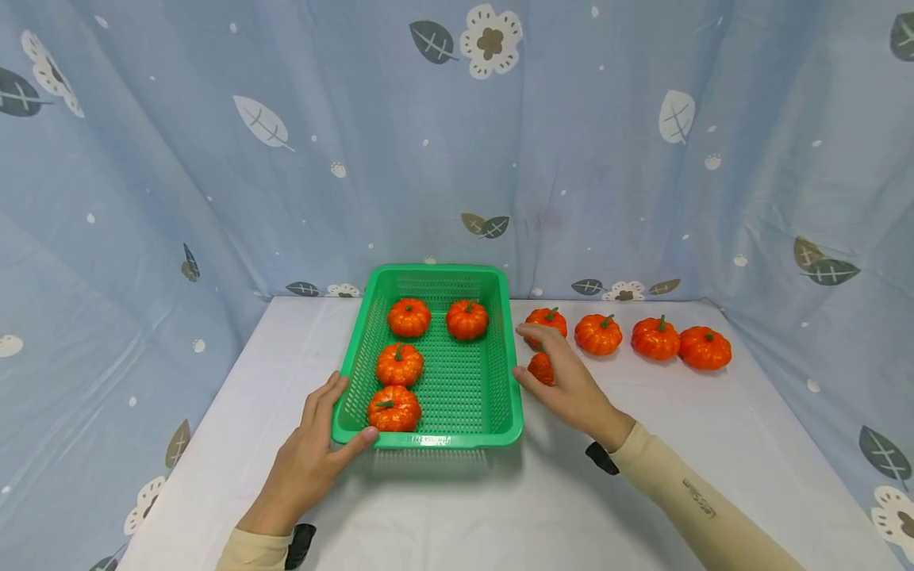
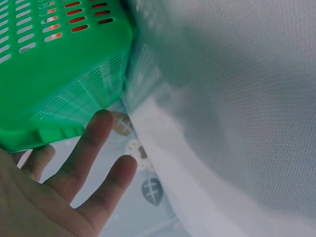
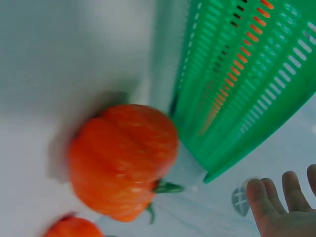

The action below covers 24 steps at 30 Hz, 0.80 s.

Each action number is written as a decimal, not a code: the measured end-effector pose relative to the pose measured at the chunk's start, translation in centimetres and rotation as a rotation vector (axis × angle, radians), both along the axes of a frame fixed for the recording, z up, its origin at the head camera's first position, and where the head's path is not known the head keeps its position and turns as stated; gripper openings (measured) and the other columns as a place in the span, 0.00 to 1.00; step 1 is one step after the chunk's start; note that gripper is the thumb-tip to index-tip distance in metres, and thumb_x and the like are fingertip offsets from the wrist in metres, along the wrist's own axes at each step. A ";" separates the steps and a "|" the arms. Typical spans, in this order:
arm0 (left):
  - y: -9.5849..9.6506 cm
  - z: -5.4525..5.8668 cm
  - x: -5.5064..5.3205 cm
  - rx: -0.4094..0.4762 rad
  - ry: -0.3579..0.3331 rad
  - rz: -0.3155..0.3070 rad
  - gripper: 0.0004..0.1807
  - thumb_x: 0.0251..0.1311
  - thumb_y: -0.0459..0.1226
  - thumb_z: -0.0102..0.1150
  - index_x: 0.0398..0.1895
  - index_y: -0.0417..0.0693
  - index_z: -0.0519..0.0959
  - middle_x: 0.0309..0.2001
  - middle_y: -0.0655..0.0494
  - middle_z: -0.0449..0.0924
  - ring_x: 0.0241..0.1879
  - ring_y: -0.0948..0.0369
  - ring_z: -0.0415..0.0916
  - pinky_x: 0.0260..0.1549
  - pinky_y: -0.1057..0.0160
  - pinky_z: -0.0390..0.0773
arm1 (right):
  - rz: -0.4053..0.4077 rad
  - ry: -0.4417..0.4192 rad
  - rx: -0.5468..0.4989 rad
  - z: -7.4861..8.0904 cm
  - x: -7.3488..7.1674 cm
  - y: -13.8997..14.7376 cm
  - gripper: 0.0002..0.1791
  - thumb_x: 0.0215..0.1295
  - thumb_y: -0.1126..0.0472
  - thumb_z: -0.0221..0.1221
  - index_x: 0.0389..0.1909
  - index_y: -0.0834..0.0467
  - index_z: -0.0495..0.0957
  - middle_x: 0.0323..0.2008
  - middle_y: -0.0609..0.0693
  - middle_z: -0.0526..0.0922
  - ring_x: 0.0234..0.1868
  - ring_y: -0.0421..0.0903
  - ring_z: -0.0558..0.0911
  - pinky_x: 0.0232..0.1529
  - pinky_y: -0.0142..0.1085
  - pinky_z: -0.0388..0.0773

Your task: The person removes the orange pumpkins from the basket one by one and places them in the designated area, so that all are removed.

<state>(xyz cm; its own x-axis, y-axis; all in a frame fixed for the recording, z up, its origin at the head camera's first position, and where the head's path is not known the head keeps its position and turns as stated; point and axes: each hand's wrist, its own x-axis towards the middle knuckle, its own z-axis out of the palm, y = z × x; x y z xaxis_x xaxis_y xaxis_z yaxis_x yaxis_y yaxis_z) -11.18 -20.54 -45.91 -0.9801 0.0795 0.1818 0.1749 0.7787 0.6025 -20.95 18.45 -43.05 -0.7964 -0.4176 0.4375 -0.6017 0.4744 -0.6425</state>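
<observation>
A green plastic basket point(image 1: 457, 440) with slotted walls holds several small orange pumpkins point(image 1: 399, 364) with green stems. My left hand point(image 1: 307, 460) rests against its near left corner, thumb on the front rim and fingers along the left side. In the left wrist view those fingers point(image 2: 91, 148) are spread and fairly straight. My right hand point(image 1: 571, 388) is just right of the basket, its fingertips near the right rim and no pumpkin in its grasp. Partly hidden behind it are a pumpkin point(image 1: 541, 369) and another point(image 1: 546, 320) farther back.
Farther right, more pumpkins stand in a row: one point(image 1: 598, 335), then a pair point(image 1: 655, 339) side by side. A white cloth point(image 1: 457, 515) covers the table. Blue patterned curtain point(image 1: 457, 159) hangs behind and on both sides.
</observation>
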 end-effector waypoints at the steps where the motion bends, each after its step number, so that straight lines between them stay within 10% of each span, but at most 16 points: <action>1: 0.0 0.0 0.0 -0.001 0.000 -0.001 0.47 0.67 0.58 0.60 0.82 0.60 0.48 0.81 0.56 0.45 0.70 0.39 0.63 0.54 0.32 0.71 | 0.014 0.003 0.009 0.3 -0.1 -0.4 0.34 0.71 0.55 0.64 0.73 0.54 0.64 0.70 0.49 0.67 0.69 0.51 0.69 0.67 0.51 0.68; 15: -0.1 0.1 0.1 0.000 0.000 -0.002 0.47 0.68 0.57 0.60 0.82 0.58 0.48 0.81 0.55 0.45 0.70 0.39 0.63 0.53 0.32 0.71 | 0.159 -0.031 0.116 1.7 -5.9 -5.7 0.31 0.72 0.58 0.61 0.73 0.56 0.63 0.71 0.49 0.64 0.72 0.46 0.63 0.71 0.47 0.63; 24: -0.1 0.1 -0.1 -0.002 0.001 -0.001 0.47 0.67 0.58 0.61 0.82 0.59 0.49 0.81 0.56 0.45 0.67 0.38 0.67 0.53 0.33 0.72 | 0.044 -0.104 0.174 0.9 -9.2 -8.4 0.32 0.71 0.61 0.60 0.73 0.59 0.63 0.71 0.55 0.63 0.72 0.51 0.64 0.69 0.48 0.65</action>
